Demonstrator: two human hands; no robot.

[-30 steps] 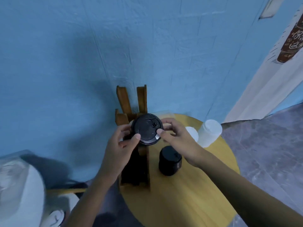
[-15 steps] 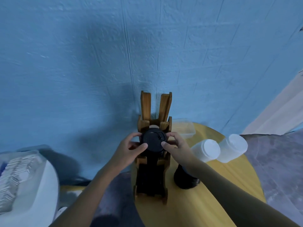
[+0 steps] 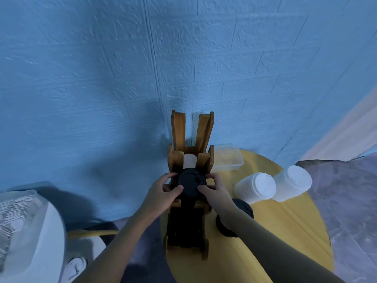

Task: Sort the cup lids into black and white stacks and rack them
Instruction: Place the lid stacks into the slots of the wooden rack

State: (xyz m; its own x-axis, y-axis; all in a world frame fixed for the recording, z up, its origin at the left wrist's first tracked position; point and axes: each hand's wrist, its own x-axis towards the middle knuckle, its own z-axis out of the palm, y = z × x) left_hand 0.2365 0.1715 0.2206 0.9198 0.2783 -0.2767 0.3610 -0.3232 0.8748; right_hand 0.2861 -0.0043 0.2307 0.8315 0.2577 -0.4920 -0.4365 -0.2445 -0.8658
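I have the black lid (image 3: pixel 190 183) pinched between both hands, directly in front of me and right over the wooden rack (image 3: pixel 189 160). My left hand (image 3: pixel 163 194) grips its left rim with thumb and fingers, and my right hand (image 3: pixel 214 189) does the same on the right rim, so neither hand is nearer; the lid sits midway between them.

What matters now is how the lid lines up with the rack's channel. The rack runs away from me toward the blue wall (image 3: pixel 122 78), its long axis almost straight ahead, with the dark stack of black lids (image 3: pixel 186 225) filling the near section below my hands. The lid's flat face looks up at me, lying across the side rails, and I judge it has to go down between those rails onto that stack.

A pale lid or cup (image 3: pixel 190 161) shows in the rack section just beyond. On the table (image 3: pixel 285 231) to my right lie two white stacks (image 3: pixel 255 188) on their sides, with another black stack (image 3: pixel 234 219) partly hidden behind my right forearm.
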